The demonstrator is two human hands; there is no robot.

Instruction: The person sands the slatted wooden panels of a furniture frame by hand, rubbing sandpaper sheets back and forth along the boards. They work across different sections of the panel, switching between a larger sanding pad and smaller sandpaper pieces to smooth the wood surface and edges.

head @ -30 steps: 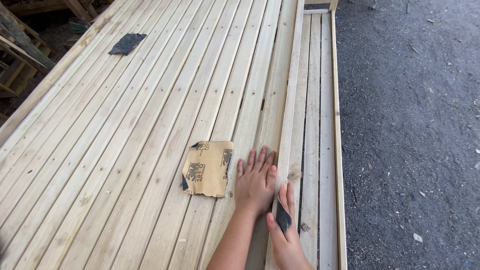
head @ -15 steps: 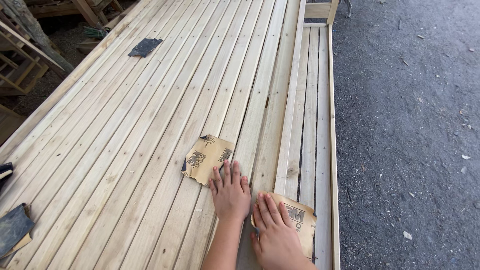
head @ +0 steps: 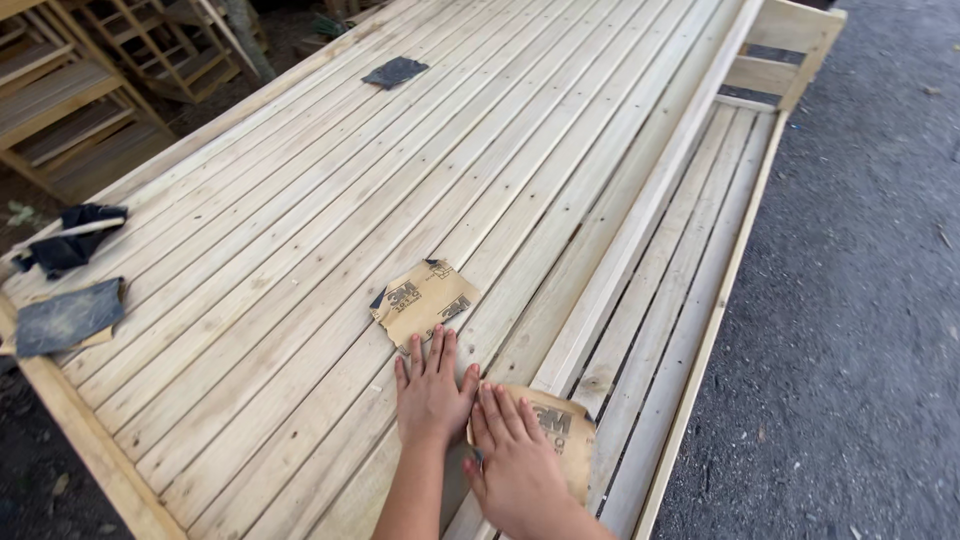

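Her right hand (head: 520, 465) pressed flat, fingers spread, on a sandpaper sheet (head: 560, 435) on the slatted worktop (head: 300, 230); the left hand (head: 432, 392) lay open beside it, touching another sheet (head: 422, 302).

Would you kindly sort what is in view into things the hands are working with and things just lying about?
In hand:
- right hand pressing a brown sandpaper sheet
- left hand flat on the slatted wooden panel

Lying about:
- second brown sandpaper sheet, just beyond the left fingertips
- dark sheet at the far end
- dark sheet and black cloth at the left edge
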